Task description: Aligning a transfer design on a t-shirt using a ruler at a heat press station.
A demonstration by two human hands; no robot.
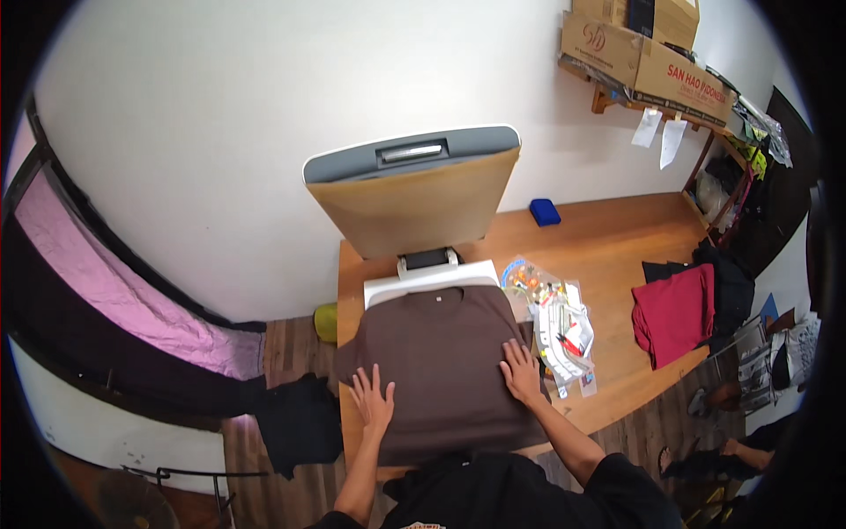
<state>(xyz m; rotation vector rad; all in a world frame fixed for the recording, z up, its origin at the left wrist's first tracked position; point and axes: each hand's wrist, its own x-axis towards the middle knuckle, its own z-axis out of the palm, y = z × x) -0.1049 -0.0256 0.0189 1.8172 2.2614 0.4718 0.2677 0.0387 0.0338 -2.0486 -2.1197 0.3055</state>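
Observation:
A dark brown T-shirt (445, 370) lies spread over the white base (388, 289) of a heat press, its collar at the far end. My left hand (374, 401) rests on the shirt's left side, fingers spread. Flat on its right side lies my right hand (522, 370), fingers apart. Neither holds anything. Beyond the collar, the press's raised lid (414, 189) stands tilted up, with a tan underside and a grey top with a handle. Just right of the shirt are printed transfer sheets (564, 331) in clear plastic.
The wooden table (608, 256) bears a small blue box (545, 212) and a folded red garment (677, 309) beside black cloth (727, 291). Black fabric (300, 423) hangs at the left. Cardboard boxes (608, 48) sit on a shelf. Another person's arm (749, 452) shows at the lower right.

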